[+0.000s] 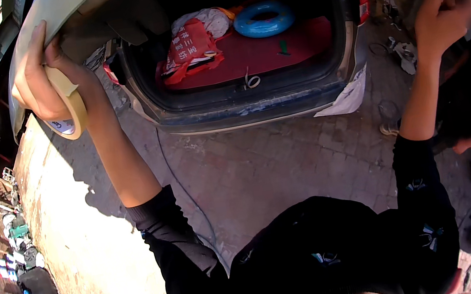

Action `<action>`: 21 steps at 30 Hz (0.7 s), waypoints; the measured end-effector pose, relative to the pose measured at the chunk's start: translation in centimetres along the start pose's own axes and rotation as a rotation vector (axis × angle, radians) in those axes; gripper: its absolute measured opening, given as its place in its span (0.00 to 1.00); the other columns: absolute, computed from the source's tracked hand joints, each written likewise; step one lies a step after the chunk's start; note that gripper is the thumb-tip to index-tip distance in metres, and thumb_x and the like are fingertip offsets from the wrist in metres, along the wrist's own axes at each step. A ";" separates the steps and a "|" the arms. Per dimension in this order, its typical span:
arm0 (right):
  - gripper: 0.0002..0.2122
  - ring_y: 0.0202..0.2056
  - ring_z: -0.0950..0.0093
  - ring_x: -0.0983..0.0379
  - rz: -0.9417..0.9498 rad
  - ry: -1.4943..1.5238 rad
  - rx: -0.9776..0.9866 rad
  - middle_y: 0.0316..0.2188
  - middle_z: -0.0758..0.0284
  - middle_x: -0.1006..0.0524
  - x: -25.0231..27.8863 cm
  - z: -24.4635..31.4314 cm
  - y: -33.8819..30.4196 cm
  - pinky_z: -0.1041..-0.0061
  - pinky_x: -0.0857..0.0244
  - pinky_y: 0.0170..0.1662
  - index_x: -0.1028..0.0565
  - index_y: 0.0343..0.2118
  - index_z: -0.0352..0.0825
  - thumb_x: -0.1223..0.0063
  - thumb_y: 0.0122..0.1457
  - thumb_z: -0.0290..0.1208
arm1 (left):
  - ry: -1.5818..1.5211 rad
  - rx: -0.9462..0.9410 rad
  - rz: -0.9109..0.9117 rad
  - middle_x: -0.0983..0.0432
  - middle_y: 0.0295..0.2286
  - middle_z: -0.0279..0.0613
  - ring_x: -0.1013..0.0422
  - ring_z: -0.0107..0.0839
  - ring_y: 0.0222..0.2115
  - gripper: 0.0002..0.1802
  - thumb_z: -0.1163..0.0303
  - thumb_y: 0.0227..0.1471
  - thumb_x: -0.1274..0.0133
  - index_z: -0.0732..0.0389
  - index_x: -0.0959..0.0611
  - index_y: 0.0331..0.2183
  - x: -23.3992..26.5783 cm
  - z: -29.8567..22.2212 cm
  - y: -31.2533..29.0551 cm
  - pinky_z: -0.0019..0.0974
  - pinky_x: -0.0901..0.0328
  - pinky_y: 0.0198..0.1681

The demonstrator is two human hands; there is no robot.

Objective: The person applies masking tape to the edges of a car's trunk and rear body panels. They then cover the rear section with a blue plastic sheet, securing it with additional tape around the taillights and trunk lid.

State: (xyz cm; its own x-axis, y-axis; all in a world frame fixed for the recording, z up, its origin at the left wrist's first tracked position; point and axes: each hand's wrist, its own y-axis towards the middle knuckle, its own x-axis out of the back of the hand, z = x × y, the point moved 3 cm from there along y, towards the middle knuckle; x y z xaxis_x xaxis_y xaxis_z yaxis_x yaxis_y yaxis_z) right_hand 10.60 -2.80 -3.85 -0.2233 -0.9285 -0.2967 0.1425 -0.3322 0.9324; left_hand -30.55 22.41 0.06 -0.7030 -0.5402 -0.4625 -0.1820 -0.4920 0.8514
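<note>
Black long sleeves, two of them, run up from the lower edge to two bare hands raised at the silver tailgate (52, 15). One roll of masking tape (76, 106) sits at the left hand (35, 81), between thumb and fingers; I cannot tell whether it loops round the hand. There the index finger is stretched along the tailgate's left edge, the others loosely bent. The right hand (440, 19) is up near the tailgate's right edge, its fingers curled; a blur covers part of them, so I cannot tell what they hold.

Between the black top and the rear bumper (231, 120), the paving (276, 165) leaves open room, crossed by one dark cable (182, 184) on the left. One white sheet (349, 95) hangs at the bumper's right corner.

Beyond, one small white ring (253, 81) sits at the middle of the trunk's near edge. On the dark red cargo mat (305, 43) one small green piece (283, 47) lies right of centre, with bare mat out to the right edge; one red bag (193, 47) lies toward the left edge, and one blue inflatable ring (265, 27) lies by the far edge.
</note>
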 end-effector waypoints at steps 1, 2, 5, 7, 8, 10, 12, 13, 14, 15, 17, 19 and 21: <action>0.22 0.24 0.73 0.24 -0.008 -0.065 0.065 0.19 0.65 0.21 0.8 0.3 -2.5 0.78 0.31 0.37 0.36 0.56 0.34 0.50 0.57 0.25 | 0.044 -0.035 0.071 0.18 0.33 0.38 0.26 0.33 0.32 0.08 0.68 0.57 0.43 0.57 0.13 0.38 1.6 -2.0 -1.7 0.33 0.36 0.40; 0.22 0.24 0.73 0.25 -0.002 0.034 -0.040 0.22 0.62 0.20 1.0 0.4 -5.4 0.78 0.31 0.37 0.36 0.56 0.34 0.51 0.57 0.25 | 0.089 -0.071 0.148 0.18 0.35 0.39 0.25 0.33 0.36 0.10 0.67 0.60 0.46 0.59 0.15 0.40 3.7 -3.4 -3.2 0.34 0.37 0.43; 0.24 0.28 0.68 0.20 0.185 -0.017 -0.106 0.27 0.59 0.19 4.1 -2.6 -14.0 0.76 0.30 0.35 0.42 0.60 0.33 0.53 0.59 0.24 | 0.097 0.053 0.327 0.19 0.41 0.41 0.25 0.37 0.42 0.13 0.66 0.62 0.49 0.62 0.16 0.42 7.6 -6.8 -10.7 0.37 0.37 0.50; 0.27 0.22 0.69 0.23 0.320 -0.055 -0.079 0.22 0.65 0.21 5.8 -4.0 -19.5 0.74 0.32 0.25 0.43 0.62 0.32 0.53 0.59 0.22 | 0.111 0.036 0.553 0.20 0.43 0.45 0.25 0.40 0.45 0.16 0.70 0.57 0.44 0.64 0.19 0.47 10.7 -8.1 -14.7 0.39 0.35 0.52; 0.27 0.18 0.72 0.27 0.498 -0.114 -0.211 0.17 0.65 0.27 6.8 -4.3 -22.0 0.73 0.36 0.24 0.44 0.63 0.32 0.54 0.62 0.23 | 0.076 0.035 0.667 0.21 0.45 0.46 0.26 0.41 0.45 0.17 0.70 0.55 0.43 0.64 0.19 0.47 12.5 -8.4 -16.5 0.40 0.35 0.52; 0.28 0.15 0.67 0.30 0.591 -0.128 -0.229 0.15 0.67 0.32 8.3 -5.0 -25.2 0.70 0.39 0.21 0.46 0.65 0.33 0.53 0.62 0.25 | -0.017 0.052 0.846 0.23 0.47 0.50 0.26 0.44 0.46 0.19 0.71 0.52 0.40 0.66 0.19 0.47 13.9 -9.3 -19.9 0.40 0.34 0.52; 0.29 0.15 0.64 0.30 0.676 -0.139 -0.243 0.15 0.67 0.32 8.8 -5.7 -27.5 0.69 0.38 0.21 0.46 0.65 0.33 0.53 0.61 0.25 | -0.082 0.207 0.977 0.24 0.47 0.49 0.27 0.43 0.46 0.20 0.67 0.54 0.40 0.66 0.20 0.47 15.1 -9.9 -20.0 0.41 0.34 0.52; 0.30 0.16 0.63 0.30 0.706 -0.130 -0.235 0.15 0.67 0.31 9.0 -6.3 -28.3 0.67 0.37 0.21 0.47 0.66 0.33 0.52 0.61 0.25 | -0.116 0.288 1.037 0.24 0.47 0.49 0.27 0.42 0.45 0.21 0.66 0.55 0.40 0.67 0.21 0.47 15.6 -10.6 -20.4 0.41 0.34 0.52; 0.30 0.15 0.64 0.30 0.713 -0.133 -0.227 0.15 0.68 0.31 9.0 -6.5 -28.5 0.67 0.37 0.21 0.46 0.65 0.32 0.52 0.60 0.25 | -0.125 0.733 0.933 0.24 0.45 0.48 0.27 0.40 0.45 0.21 0.64 0.56 0.41 0.66 0.22 0.48 16.2 -10.8 -21.7 0.40 0.33 0.51; 0.29 0.15 0.65 0.31 0.722 -0.136 -0.216 0.14 0.69 0.31 8.9 -6.2 -28.6 0.68 0.37 0.20 0.45 0.65 0.31 0.52 0.60 0.25 | -0.126 1.169 0.780 0.25 0.44 0.46 0.28 0.37 0.44 0.22 0.61 0.58 0.42 0.66 0.23 0.48 16.2 -11.1 -23.7 0.40 0.33 0.50; 0.29 0.14 0.66 0.31 0.750 -0.116 -0.204 0.14 0.69 0.32 9.2 -6.0 -28.6 0.68 0.37 0.20 0.44 0.64 0.30 0.52 0.59 0.24 | -0.298 1.852 0.456 0.26 0.39 0.43 0.27 0.32 0.40 0.26 0.56 0.59 0.43 0.66 0.26 0.49 15.1 -11.8 -27.0 0.37 0.31 0.48; 0.28 0.14 0.65 0.31 0.755 -0.084 -0.218 0.13 0.69 0.32 9.3 -6.6 -28.4 0.68 0.36 0.20 0.44 0.63 0.30 0.52 0.60 0.25 | -0.497 2.158 0.243 0.27 0.34 0.39 0.27 0.28 0.35 0.27 0.52 0.58 0.43 0.65 0.27 0.48 11.4 -13.1 -25.8 0.33 0.29 0.45; 0.27 0.14 0.67 0.33 0.778 -0.023 -0.210 0.13 0.69 0.32 9.5 -6.9 -28.0 0.70 0.37 0.21 0.42 0.63 0.32 0.52 0.60 0.24 | -0.446 2.154 0.163 0.27 0.34 0.37 0.28 0.27 0.32 0.25 0.52 0.58 0.42 0.62 0.25 0.46 9.8 -14.2 -24.8 0.32 0.30 0.41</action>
State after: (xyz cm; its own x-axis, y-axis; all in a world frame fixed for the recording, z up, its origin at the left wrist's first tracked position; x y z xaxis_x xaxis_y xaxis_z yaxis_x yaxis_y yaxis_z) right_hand 11.20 -3.48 -34.16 -0.0047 -0.9037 0.4282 0.4427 0.3821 0.8112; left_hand -23.13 19.58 -29.10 -0.7954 -0.1852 -0.5770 -0.1651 0.9824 -0.0877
